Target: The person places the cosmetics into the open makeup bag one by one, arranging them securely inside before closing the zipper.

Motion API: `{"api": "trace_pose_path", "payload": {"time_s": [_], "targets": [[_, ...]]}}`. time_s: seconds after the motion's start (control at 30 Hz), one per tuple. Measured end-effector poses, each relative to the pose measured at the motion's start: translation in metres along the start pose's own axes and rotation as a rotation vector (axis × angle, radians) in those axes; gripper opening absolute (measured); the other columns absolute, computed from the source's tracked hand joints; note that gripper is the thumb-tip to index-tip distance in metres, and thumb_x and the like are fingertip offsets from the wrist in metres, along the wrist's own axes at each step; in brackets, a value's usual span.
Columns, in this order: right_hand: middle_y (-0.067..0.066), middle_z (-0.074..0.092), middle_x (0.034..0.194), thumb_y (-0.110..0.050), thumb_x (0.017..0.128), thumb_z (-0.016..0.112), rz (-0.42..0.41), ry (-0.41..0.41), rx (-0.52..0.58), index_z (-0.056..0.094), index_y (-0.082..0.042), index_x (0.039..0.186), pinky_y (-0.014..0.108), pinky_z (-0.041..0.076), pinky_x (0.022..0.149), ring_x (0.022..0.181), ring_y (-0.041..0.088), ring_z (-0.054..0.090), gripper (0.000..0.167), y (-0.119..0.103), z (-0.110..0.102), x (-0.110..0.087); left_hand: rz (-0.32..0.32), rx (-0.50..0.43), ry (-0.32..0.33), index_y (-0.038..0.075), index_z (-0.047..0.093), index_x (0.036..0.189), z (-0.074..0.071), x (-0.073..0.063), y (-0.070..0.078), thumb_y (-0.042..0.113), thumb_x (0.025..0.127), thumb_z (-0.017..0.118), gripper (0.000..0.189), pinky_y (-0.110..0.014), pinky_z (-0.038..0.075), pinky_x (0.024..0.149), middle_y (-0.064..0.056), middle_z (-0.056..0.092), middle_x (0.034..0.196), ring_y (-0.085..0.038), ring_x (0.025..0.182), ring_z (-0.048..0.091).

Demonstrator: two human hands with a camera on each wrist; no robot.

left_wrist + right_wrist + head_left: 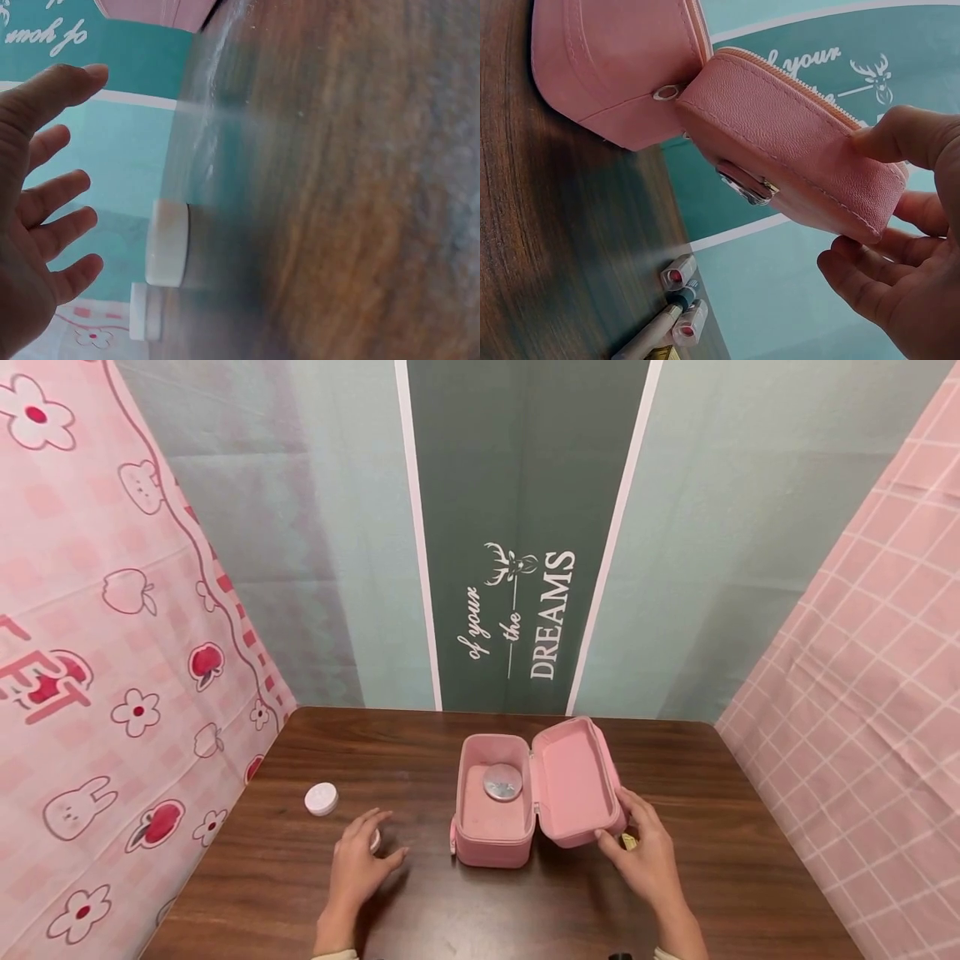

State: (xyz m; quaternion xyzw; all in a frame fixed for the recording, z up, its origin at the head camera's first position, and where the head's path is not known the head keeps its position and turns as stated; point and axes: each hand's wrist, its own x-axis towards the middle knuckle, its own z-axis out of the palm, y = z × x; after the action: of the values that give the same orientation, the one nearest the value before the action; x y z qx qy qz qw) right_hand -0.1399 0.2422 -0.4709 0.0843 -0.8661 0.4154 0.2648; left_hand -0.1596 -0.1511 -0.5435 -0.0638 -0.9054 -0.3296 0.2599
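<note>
A pink zip case [495,852] stands unzipped on the table with its lid [576,781] swung out to the right. Inside the case lies a round silver tin [502,782]. My right hand [643,850] grips the lid by its outer edge; the right wrist view shows the thumb on the rim and the fingers underneath. My left hand [358,862] hovers with spread fingers over a white round jar [167,244], which it mostly hides in the head view. Farther left sits a second white jar [321,799], apart from the hand.
Beyond the lid, in the right wrist view, lie small clear-and-red containers [690,322], a pen-like tube [649,337] and a gold item [662,353]. Printed cloths [495,485] hang behind and beside the wooden table [420,918]. A metal ornament [746,184] sticks out from the lid.
</note>
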Motion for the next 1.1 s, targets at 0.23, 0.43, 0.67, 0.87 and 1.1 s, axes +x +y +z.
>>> {"api": "trace_pose_path", "payload": {"time_s": [0.23, 0.43, 0.67, 0.87, 1.1], "targets": [[0.023, 0.051, 0.124, 0.008, 0.063, 0.079, 0.009, 0.003, 0.002, 0.053, 0.009, 0.122, 0.005, 0.040, 0.075, 0.089, 0.031, 0.060, 0.064, 0.000, 0.000, -0.001, -0.084, -0.098, 0.028, 0.006, 0.067, 0.107, 0.000, -0.004, -0.012, 0.013, 0.052, 0.089, 0.060, -0.056, 0.041, 0.083, -0.021, 0.058, 0.116, -0.041, 0.105, 0.052], [0.023, 0.051, 0.123, 0.008, 0.063, 0.079, 0.017, 0.000, 0.003, 0.053, 0.009, 0.122, 0.003, 0.038, 0.075, 0.088, 0.032, 0.060, 0.064, 0.000, 0.000, -0.001, -0.148, -0.142, 0.063, 0.002, 0.065, 0.109, 0.003, -0.009, -0.025, 0.006, 0.051, 0.089, 0.062, -0.055, 0.039, 0.087, -0.024, 0.056, 0.118, -0.042, 0.107, 0.050], [0.023, 0.051, 0.123, 0.008, 0.063, 0.078, 0.004, 0.004, -0.012, 0.053, 0.009, 0.121, 0.002, 0.037, 0.075, 0.088, 0.032, 0.060, 0.064, 0.002, 0.002, 0.000, -0.180, -0.176, 0.085, -0.002, 0.063, 0.111, 0.004, -0.010, -0.034, 0.001, 0.050, 0.086, 0.065, -0.052, 0.038, 0.088, -0.026, 0.055, 0.116, -0.043, 0.107, 0.050], [0.023, 0.051, 0.123, 0.007, 0.063, 0.078, 0.002, -0.002, -0.001, 0.053, 0.009, 0.122, 0.003, 0.037, 0.075, 0.087, 0.032, 0.060, 0.064, 0.001, 0.002, 0.000, -0.227, -0.148, 0.060, -0.003, 0.061, 0.112, -0.001, -0.012, -0.035, -0.001, 0.051, 0.085, 0.066, -0.051, 0.038, 0.087, -0.026, 0.056, 0.112, -0.041, 0.105, 0.051], [0.022, 0.052, 0.122, 0.007, 0.063, 0.079, -0.006, 0.005, -0.020, 0.054, 0.009, 0.122, 0.004, 0.039, 0.074, 0.086, 0.030, 0.060, 0.064, 0.002, 0.001, 0.000, -0.255, -0.117, -0.006, -0.004, 0.057, 0.117, -0.002, -0.011, -0.034, -0.002, 0.057, 0.083, 0.065, -0.053, 0.040, 0.085, -0.027, 0.056, 0.107, -0.042, 0.100, 0.054]]}}
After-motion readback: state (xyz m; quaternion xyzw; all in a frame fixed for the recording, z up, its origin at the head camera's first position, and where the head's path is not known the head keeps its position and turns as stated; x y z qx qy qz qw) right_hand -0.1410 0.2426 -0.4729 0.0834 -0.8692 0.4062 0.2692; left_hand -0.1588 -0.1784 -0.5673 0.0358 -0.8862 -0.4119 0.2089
